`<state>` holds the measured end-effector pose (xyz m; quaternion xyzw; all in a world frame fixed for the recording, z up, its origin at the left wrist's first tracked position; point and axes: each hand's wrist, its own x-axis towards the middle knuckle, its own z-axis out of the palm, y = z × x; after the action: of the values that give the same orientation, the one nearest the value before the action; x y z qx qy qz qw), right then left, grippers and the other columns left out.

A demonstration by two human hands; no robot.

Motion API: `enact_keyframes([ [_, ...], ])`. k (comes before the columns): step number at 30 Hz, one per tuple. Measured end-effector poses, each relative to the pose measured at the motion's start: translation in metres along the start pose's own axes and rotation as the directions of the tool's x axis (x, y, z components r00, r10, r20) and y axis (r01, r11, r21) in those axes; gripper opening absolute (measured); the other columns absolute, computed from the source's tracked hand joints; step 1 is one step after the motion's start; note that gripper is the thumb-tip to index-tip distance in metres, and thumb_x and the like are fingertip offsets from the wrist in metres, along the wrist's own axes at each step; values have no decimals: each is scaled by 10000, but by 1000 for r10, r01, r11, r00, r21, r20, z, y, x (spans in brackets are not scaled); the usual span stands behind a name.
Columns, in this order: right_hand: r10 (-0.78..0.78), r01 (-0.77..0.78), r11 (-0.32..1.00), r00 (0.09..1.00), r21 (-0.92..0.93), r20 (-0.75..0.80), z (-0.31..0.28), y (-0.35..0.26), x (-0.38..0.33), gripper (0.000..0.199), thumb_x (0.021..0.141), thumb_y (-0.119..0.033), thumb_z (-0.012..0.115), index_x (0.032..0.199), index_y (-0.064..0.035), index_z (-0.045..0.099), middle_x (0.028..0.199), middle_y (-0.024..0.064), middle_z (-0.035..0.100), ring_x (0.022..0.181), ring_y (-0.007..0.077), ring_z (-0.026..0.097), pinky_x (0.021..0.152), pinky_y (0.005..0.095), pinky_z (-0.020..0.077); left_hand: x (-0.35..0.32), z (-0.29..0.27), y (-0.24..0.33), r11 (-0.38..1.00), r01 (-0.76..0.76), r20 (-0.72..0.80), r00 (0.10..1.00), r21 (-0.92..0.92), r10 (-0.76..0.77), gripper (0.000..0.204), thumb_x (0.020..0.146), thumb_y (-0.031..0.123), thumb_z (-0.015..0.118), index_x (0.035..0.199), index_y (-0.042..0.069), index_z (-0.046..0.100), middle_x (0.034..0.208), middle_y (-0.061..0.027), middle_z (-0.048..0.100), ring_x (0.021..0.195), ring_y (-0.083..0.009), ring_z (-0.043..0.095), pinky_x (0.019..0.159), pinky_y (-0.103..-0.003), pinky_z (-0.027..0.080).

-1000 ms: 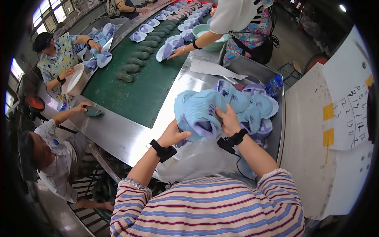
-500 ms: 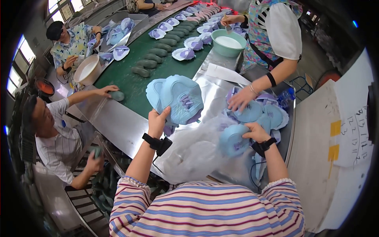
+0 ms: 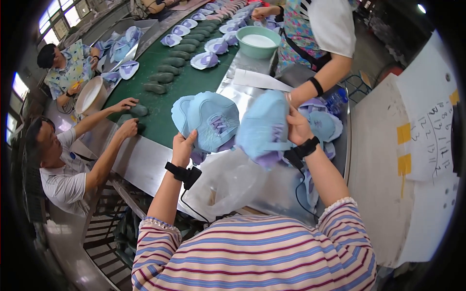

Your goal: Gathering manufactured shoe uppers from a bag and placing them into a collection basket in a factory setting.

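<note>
My left hand (image 3: 183, 149) is closed on light blue shoe uppers (image 3: 206, 116) with purple lacing, overlapping one another above the metal table. Beside them, my right hand (image 3: 299, 127) grips another light blue shoe upper (image 3: 264, 121), blurred by motion, its purple lining hanging below. The two hands' uppers are close together, their edges nearly meeting. More blue and purple uppers (image 3: 324, 125) lie piled to the right of my right hand. Under both hands spreads a crumpled clear plastic bag (image 3: 218, 182). Each of my wrists wears a black band with a cable.
A green conveyor belt (image 3: 167, 104) carries rows of dark shoe lasts (image 3: 166, 77) and uppers. At left, a person holds lasts at the belt's edge. Another person's forearm (image 3: 330, 77) reaches in from the right, near a green basin (image 3: 258, 42) of white liquid. A whiteboard stands at right.
My right hand has lifted an upper from beside the pile, up and leftward to the left hand's uppers. The person at left has brought a second last to the belt.
</note>
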<state>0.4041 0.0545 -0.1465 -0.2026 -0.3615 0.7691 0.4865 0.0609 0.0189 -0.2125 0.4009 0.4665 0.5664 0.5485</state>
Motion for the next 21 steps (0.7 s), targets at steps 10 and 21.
enact_keyframes([
  [10,-309,221,295,943,-930,126,65,69,-16,233,641,-56,675,858,-16,601,1085,150,477,979,325,490,890,343,376,-19,42,2,996,-6,-156,988,91,20,469,889,396,460,963,-49,587,887,-68,610,806,-123,531,729,-267,434],
  [21,13,-24,978,998,-206,-54,42,19,-76,321,703,-42,672,1007,3,578,1024,88,592,949,221,565,853,357,435,-14,-6,37,996,-3,226,974,85,-17,341,880,333,505,996,20,577,860,-22,606,768,-91,538,676,-239,440],
])
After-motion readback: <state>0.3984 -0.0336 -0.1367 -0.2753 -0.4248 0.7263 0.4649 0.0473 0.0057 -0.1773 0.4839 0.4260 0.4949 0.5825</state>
